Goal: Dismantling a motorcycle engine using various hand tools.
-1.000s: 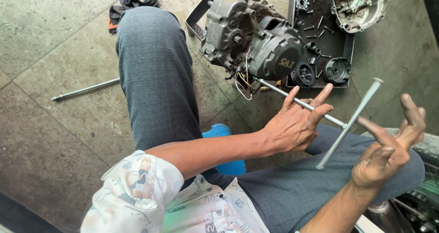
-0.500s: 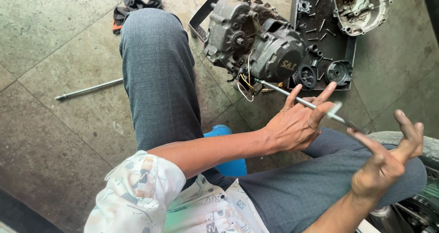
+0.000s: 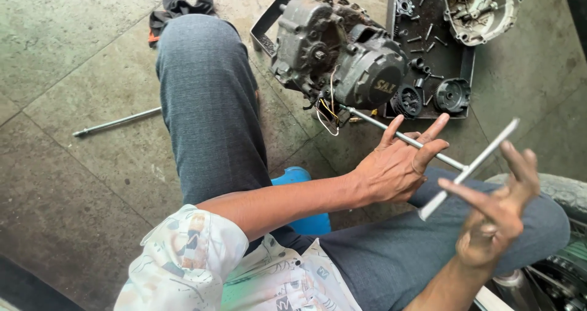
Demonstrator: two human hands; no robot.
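Engine [image 3: 342,60] lies ahead; T-wrench [image 3: 428,149] spans between it and, seemingly, both hands.

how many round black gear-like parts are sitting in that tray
2: one black round part at the tray's near edge beside the engine, the other just right of it. More may be hidden behind the engine.

Floor [image 3: 79,182] consists of large grey-green stone slabs with visible joints, stained and scuffed, under even, soft light with no hard shadows. A dark metal tray [image 3: 455,57] lies at the far side of the floor and serves as reference: a thin steel rod [image 3: 116,122] lies flat on the slabs well to its left and nearer the viewer, and a crumpled dark rag [image 3: 177,8] sits far to its left at the upper edge. A blue stool [image 3: 299,204] stands below and left of the tray.
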